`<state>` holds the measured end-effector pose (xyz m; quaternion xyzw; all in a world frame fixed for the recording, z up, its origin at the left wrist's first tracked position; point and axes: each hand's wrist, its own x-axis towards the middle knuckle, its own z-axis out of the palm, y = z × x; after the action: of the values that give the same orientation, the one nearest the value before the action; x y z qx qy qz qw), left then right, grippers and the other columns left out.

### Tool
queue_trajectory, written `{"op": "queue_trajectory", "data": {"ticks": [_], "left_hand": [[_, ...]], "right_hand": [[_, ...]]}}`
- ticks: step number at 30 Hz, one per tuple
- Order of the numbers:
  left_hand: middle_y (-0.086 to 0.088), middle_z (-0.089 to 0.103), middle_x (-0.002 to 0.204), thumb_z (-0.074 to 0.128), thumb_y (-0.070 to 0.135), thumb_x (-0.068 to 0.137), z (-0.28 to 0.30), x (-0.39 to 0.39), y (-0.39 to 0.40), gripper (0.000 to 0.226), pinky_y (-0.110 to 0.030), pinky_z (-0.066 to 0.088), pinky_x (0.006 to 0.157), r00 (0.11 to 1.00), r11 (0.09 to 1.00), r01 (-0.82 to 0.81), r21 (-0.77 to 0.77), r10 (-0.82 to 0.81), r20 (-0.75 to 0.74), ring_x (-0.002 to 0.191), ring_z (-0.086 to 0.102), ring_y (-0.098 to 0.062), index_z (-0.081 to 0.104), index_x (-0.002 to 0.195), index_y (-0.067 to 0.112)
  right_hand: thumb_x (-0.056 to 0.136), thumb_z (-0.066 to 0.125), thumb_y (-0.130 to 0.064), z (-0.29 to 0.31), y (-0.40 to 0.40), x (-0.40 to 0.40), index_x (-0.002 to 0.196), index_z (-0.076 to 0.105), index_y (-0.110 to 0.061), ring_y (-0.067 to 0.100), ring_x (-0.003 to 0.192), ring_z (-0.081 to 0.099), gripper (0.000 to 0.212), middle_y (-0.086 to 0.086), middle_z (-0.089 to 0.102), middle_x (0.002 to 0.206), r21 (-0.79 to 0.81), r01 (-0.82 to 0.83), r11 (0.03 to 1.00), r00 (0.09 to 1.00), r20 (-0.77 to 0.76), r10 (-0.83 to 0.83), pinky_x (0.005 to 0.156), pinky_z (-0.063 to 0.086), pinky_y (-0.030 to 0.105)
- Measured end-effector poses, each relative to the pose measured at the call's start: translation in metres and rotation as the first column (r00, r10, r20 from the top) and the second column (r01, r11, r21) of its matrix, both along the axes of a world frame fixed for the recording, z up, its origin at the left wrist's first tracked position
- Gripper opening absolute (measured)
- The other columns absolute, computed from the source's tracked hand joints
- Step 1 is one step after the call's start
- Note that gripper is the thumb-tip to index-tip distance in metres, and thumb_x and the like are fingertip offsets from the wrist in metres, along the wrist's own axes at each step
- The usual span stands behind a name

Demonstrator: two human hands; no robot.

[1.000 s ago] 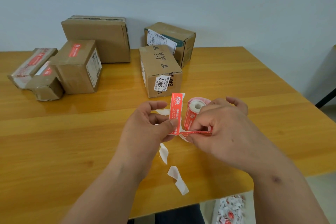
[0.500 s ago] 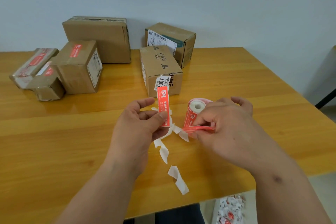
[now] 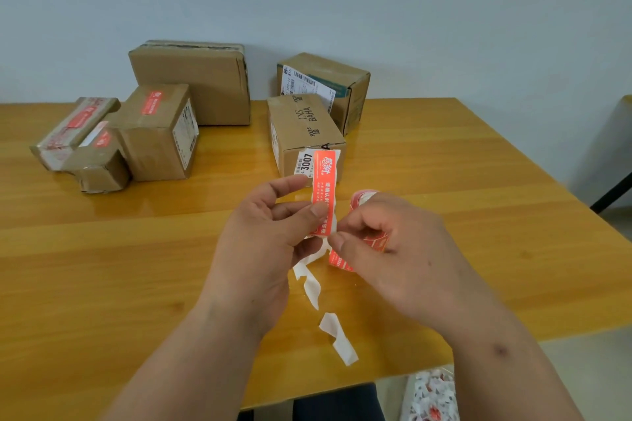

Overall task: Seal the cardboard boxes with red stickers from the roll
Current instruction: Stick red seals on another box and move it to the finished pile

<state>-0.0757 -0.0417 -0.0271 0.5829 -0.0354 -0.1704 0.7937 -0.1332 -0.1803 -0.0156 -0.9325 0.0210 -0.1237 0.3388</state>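
Holding a red sticker (image 3: 323,193) upright in my left hand (image 3: 270,236), I pinch its lower part between thumb and fingers, so the strip stands up in front of the nearest box. My right hand (image 3: 393,249) sits just beside it at 3 o'clock, fingers curled round the sticker roll (image 3: 362,198), whose red rim and white core peek out above my knuckles; my right thumb and forefinger tips meet at the sticker's bottom corner, almost touching my left thumb. White backing paper (image 3: 337,338) trails down from my hands toward 6 o'clock and lies twisted on the tabletop (image 3: 478,215).

At 12 o'clock from my hands stands the box marked 3007 (image 3: 301,133), with no red sticker that I can see on it. Behind it, toward 1 o'clock, is a box with a shipping label (image 3: 328,85). Toward 11 o'clock a large plain box (image 3: 195,82) stands against the wall. Toward 10 o'clock sit three boxes touching one another: a square box (image 3: 157,133) with a red sticker on top, a flat box (image 3: 75,126) and a small crumpled box (image 3: 99,161), both also stickered red.
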Motion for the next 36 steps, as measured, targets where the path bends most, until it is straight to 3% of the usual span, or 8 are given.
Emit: {"op": "queue_trajectory", "data": {"ticks": [3, 4, 10, 14, 19, 26, 31, 36], "left_hand": [[-0.013, 0.074, 0.090, 0.071, 0.011, 0.075, 0.002, -0.003, 0.003, 0.043, -0.028, 0.051, 0.062, 1.000, 1.000, 0.018, -0.025, -0.018, -0.001, 0.076, 0.068, -0.020, 0.063, 0.116, 0.019], [-0.014, 0.074, 0.091, 0.072, 0.011, 0.075, 0.003, -0.004, 0.004, 0.043, -0.029, 0.051, 0.063, 1.000, 0.999, 0.020, -0.030, -0.020, -0.003, 0.076, 0.068, -0.020, 0.063, 0.116, 0.019], [-0.016, 0.075, 0.091, 0.071, 0.013, 0.071, 0.006, -0.010, 0.010, 0.050, -0.033, 0.053, 0.069, 0.999, 0.998, 0.039, -0.047, -0.038, 0.012, 0.079, 0.068, -0.025, 0.060, 0.119, 0.019], [-0.018, 0.074, 0.093, 0.072, 0.014, 0.068, 0.008, -0.015, 0.014, 0.052, -0.037, 0.052, 0.073, 0.999, 0.998, 0.046, -0.048, -0.045, 0.021, 0.082, 0.068, -0.029, 0.059, 0.119, 0.020], [-0.008, 0.073, 0.097, 0.077, 0.020, 0.060, 0.007, -0.018, 0.016, 0.058, -0.034, 0.054, 0.068, 0.998, 1.000, -0.020, 0.002, 0.020, 0.066, 0.079, 0.069, -0.024, 0.054, 0.113, 0.024], [0.000, 0.070, 0.076, 0.069, 0.049, 0.068, 0.005, -0.025, 0.027, 0.028, -0.031, 0.056, 0.074, 0.972, 0.969, 0.022, 0.245, -0.078, 0.223, 0.074, 0.063, -0.011, 0.072, 0.078, 0.023], [-0.007, 0.073, 0.081, 0.072, 0.036, 0.070, 0.005, -0.025, 0.032, 0.021, -0.017, 0.051, 0.068, 0.955, 0.971, 0.112, 0.211, -0.164, 0.248, 0.075, 0.064, -0.013, 0.076, 0.082, 0.019], [-0.003, 0.074, 0.078, 0.068, 0.028, 0.086, 0.002, -0.021, 0.033, 0.011, -0.033, 0.054, 0.079, 0.949, 0.949, 0.030, 0.314, -0.126, 0.290, 0.082, 0.069, -0.021, 0.076, 0.080, 0.023]], "right_hand": [[0.084, 0.065, -0.033, 0.005, 0.005, -0.003, 0.071, 0.064, -0.029, 0.001, 0.085, 0.058, 0.014, -0.012, 0.061, 0.078, 0.148, -0.025, 0.989, 0.999, -0.022, 0.028, 0.072, 0.043, 0.014], [0.085, 0.066, -0.029, 0.008, 0.006, -0.005, 0.070, 0.065, -0.026, 0.003, 0.083, 0.058, 0.015, -0.010, 0.061, 0.076, 0.195, -0.034, 0.980, 0.999, -0.025, 0.039, 0.064, 0.043, 0.012], [0.082, 0.065, -0.017, 0.014, 0.013, -0.009, 0.067, 0.067, -0.020, 0.014, 0.089, 0.059, 0.015, -0.004, 0.066, 0.074, 0.362, -0.038, 0.932, 0.997, -0.050, 0.060, 0.057, 0.042, 0.012], [0.081, 0.065, -0.013, 0.015, 0.018, -0.011, 0.063, 0.067, -0.021, 0.019, 0.075, 0.058, 0.020, -0.008, 0.061, 0.066, 0.404, -0.035, 0.914, 0.998, -0.039, 0.055, 0.054, 0.040, 0.015], [0.080, 0.065, -0.010, 0.017, 0.023, -0.014, 0.062, 0.068, -0.017, 0.001, 0.055, 0.048, 0.020, -0.011, 0.058, 0.057, 0.435, -0.017, 0.900, 0.999, -0.024, 0.031, 0.050, 0.036, 0.010], [0.079, 0.067, -0.009, 0.012, 0.026, -0.011, 0.057, 0.066, -0.025, 0.000, 0.063, 0.056, 0.027, -0.016, 0.061, 0.063, 0.462, 0.012, 0.887, 0.997, 0.061, -0.045, 0.056, 0.038, 0.010], [0.078, 0.065, -0.008, 0.011, 0.029, -0.011, 0.059, 0.064, -0.022, 0.003, 0.065, 0.054, 0.023, -0.015, 0.059, 0.068, 0.389, -0.013, 0.921, 0.997, 0.072, -0.017, 0.055, 0.038, 0.010], [0.078, 0.067, -0.009, 0.010, 0.030, -0.009, 0.060, 0.065, -0.020, 0.006, 0.069, 0.056, 0.021, -0.014, 0.060, 0.071, 0.334, -0.019, 0.942, 0.997, 0.072, -0.005, 0.057, 0.040, 0.011]]}}
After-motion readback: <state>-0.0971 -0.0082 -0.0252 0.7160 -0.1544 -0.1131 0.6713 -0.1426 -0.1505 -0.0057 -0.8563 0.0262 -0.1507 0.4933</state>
